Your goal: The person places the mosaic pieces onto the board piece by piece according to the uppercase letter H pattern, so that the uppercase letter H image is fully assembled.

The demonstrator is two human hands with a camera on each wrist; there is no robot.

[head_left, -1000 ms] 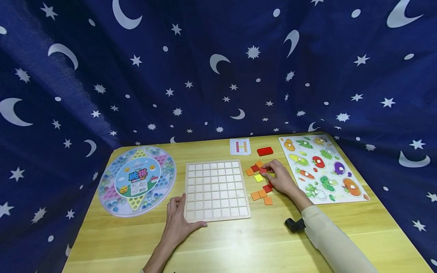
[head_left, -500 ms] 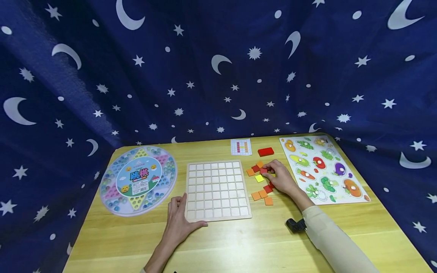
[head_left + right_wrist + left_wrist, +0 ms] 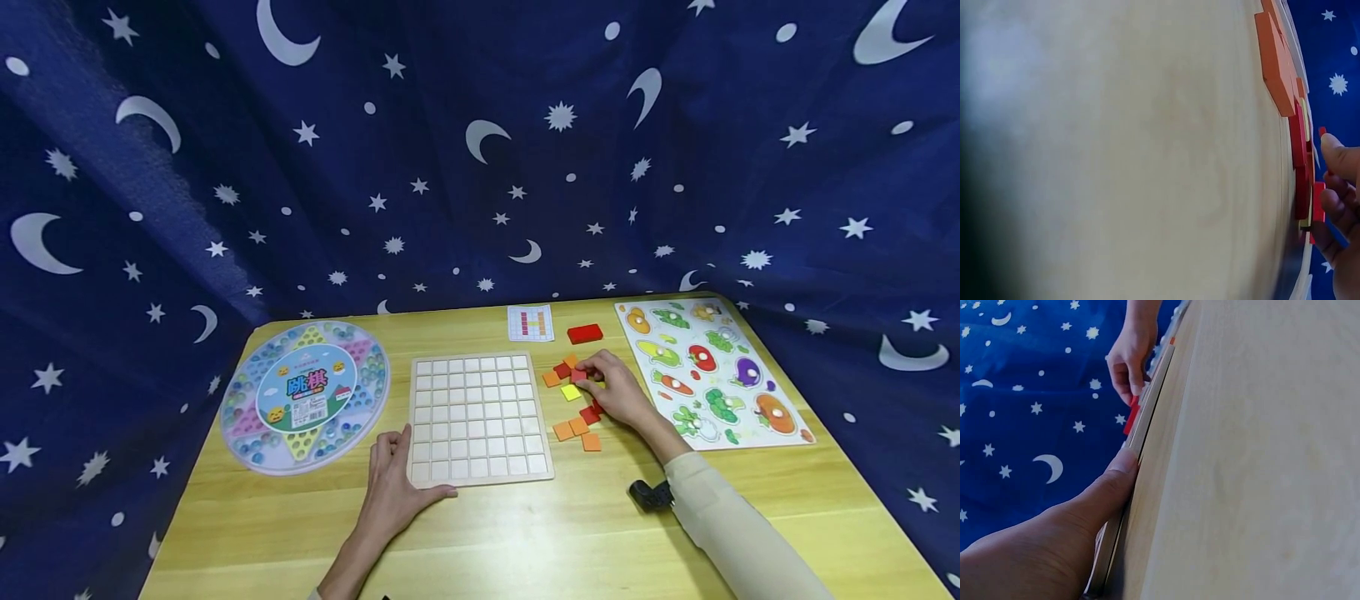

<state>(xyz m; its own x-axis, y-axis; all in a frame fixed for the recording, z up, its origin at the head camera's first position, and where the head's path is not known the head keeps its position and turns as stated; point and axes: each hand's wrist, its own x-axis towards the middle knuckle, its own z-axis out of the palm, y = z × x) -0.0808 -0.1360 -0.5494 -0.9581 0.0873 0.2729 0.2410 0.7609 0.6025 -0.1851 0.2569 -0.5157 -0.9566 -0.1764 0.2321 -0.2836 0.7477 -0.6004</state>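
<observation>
A pale wooden grid board lies on the table in the head view. My left hand holds its near left corner, thumb along the front edge and fingers at the left side. In the left wrist view the thumb presses against the board's edge. To the right of the board my right hand pinches a red square tile between thumb and fingertips; the same red tile pokes out past the thumb in the right wrist view. Around that hand lie loose orange tiles, red tiles and a yellow tile.
A small pattern card and a red block are behind the tiles. At left lies a round marble game board; at right, a vegetable puzzle board. A black object shows beside the right sleeve. A starry curtain surrounds the table.
The head view has shifted very slightly. Both hands keep their places, the left at the board's corner and the right at the red tile.
</observation>
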